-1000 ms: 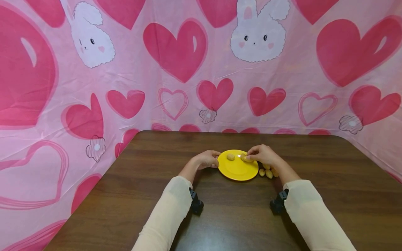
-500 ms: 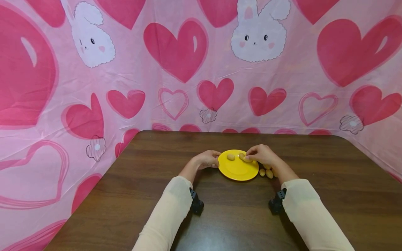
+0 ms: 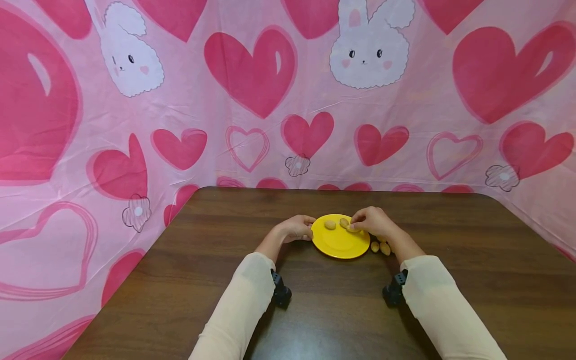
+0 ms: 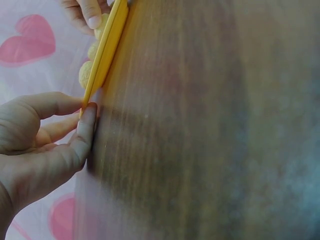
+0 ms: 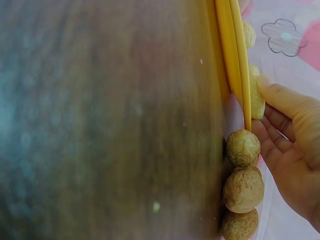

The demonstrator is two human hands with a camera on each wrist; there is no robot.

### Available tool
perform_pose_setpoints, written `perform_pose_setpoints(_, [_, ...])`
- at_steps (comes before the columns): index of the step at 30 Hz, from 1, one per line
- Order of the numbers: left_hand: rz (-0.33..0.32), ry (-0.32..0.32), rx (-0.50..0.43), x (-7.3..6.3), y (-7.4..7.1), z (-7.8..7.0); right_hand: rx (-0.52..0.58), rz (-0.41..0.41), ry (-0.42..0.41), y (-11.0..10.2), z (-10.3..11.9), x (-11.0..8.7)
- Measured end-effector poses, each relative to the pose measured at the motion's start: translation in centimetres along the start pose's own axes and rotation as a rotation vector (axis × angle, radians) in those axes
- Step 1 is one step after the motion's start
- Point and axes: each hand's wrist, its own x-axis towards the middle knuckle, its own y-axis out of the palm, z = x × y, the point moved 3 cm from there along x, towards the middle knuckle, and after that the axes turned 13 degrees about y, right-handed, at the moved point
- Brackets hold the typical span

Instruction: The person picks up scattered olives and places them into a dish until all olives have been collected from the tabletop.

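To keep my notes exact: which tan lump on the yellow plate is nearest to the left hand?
In the head view, the leftmost tan lump on the yellow plate; it lies apart, while the other two lie close together at the right hand.

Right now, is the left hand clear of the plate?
No, in the left wrist view the left hand pinches the plate at its edge.

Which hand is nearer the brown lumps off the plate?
Right. The right hand is close beside those lumps; the left hand grips the plate on its opposite side.
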Motion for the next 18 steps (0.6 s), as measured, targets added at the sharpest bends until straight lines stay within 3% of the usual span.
perform_pose_setpoints(18, [0.006, -0.002, 0.008, -0.04, -0.03, -0.02, -0.033, 0.007, 0.007, 0.00, 0.16, 0.30])
